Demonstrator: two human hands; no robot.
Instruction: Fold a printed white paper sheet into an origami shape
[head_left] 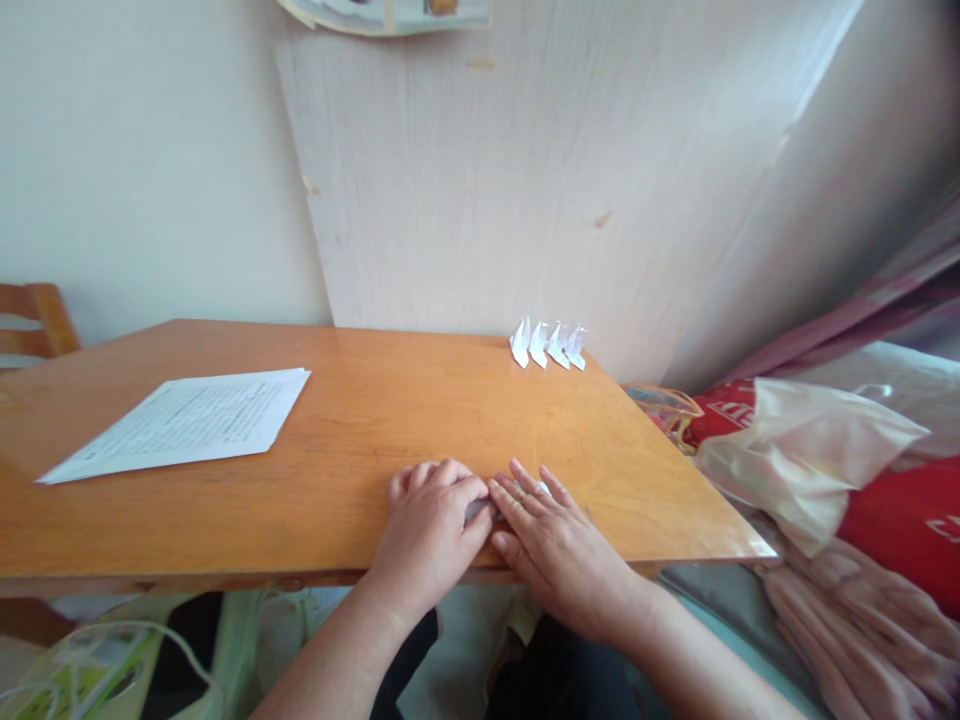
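Observation:
Near the table's front edge, both hands are on a small piece of folded paper [543, 488], mostly hidden beneath them. My left hand [435, 515] is curled, with thumb and index finger closed about the paper's left end. Flat over the other end lies my right hand [551, 535], its fingers stretched out and slightly apart, a white corner showing between them. At the table's back right corner stands a row of several small folded paper figures [538, 345], white with pointed tips.
A stack of printed sheets [217, 415] lies on the left of the wooden table [360, 400]. Bags [810, 440] and cloth are heaped beyond the right edge. A wooden chair [45, 315] is at far left, and a wall panel [487, 200] rises behind.

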